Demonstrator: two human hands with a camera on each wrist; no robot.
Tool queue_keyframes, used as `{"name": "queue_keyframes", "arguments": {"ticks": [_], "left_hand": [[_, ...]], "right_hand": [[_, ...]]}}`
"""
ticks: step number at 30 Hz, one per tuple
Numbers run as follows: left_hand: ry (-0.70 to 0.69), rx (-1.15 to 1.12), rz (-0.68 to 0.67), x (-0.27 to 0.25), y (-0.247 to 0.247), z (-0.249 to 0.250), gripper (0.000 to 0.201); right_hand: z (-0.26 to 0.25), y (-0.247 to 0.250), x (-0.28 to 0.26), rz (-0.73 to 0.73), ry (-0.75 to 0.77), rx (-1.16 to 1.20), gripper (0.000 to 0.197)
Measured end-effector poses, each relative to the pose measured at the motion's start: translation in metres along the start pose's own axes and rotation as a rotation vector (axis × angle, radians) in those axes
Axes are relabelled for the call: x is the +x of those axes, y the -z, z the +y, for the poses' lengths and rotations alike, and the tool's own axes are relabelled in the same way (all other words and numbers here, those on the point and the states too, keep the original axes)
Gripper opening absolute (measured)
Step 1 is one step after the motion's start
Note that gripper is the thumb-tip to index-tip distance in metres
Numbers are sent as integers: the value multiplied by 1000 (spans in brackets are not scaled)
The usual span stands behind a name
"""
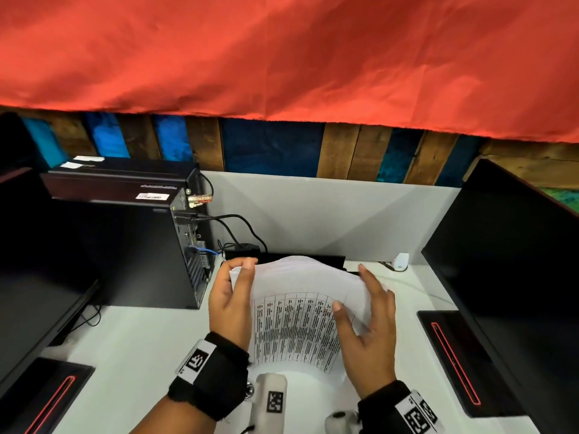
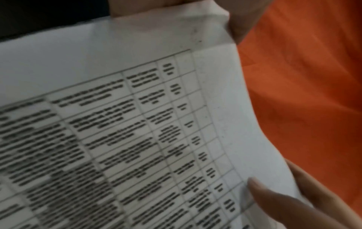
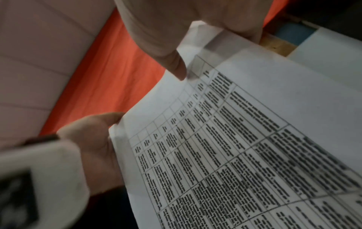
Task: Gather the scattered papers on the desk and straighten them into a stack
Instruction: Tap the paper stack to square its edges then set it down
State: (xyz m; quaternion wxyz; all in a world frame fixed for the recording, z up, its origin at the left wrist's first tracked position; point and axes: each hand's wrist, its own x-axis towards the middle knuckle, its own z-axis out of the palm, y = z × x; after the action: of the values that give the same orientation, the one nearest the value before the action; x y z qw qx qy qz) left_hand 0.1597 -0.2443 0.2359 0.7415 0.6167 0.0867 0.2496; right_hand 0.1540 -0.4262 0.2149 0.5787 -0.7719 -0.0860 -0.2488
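A bundle of white papers (image 1: 297, 324) with a printed table on the front sheet stands upright and bowed over the white desk (image 1: 141, 339). My left hand (image 1: 242, 274) grips its left edge near the top, fingers curled round the sheets. My right hand (image 1: 354, 289) pinches the right edge, thumb on the printed face and fingers behind. The left wrist view shows the papers (image 2: 137, 124) with the right hand's thumb (image 2: 274, 201) at the lower right. In the right wrist view my thumb (image 3: 174, 65) presses the papers (image 3: 245, 139), and the left hand (image 3: 94, 147) holds the far edge.
A black computer tower (image 1: 125, 245) with cables stands left of the papers, and a dark monitor (image 1: 31, 277) beyond it. Another monitor (image 1: 507, 277) and its base (image 1: 451, 355) fill the right. A black strip (image 1: 282, 256) and white adapter (image 1: 401, 261) lie behind. Red cloth (image 1: 282, 57) hangs above.
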Motion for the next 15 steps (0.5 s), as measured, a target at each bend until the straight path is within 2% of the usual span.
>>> {"name": "queue_keyframes", "arguments": {"ticks": [2,3,4,5,7,9,12,15], "left_hand": [[58,-48,-164,0,12,-13,63],[111,-33,-239,0,18,-22,74],[183,11,-293,1,23,-31,79],[256,59,-326,2,27,-39,81],[352,154,-327,4,31,-51,84],[369,178,-289,5,30,-51,75],[320,162,-236,7,26,-35,50],[262,125,-259,9,24,-17,50]], "right_hand": [[12,6,2,19,-129,151,96],[20,10,4,-4,-228,221,104],[27,13,6,-77,-324,259,104],[35,14,7,-162,-417,277,93],[44,12,9,-265,-578,272,53],[45,10,10,-245,-588,268,38],[33,11,15,-166,-527,334,37],[22,14,20,-143,-474,344,44]]}}
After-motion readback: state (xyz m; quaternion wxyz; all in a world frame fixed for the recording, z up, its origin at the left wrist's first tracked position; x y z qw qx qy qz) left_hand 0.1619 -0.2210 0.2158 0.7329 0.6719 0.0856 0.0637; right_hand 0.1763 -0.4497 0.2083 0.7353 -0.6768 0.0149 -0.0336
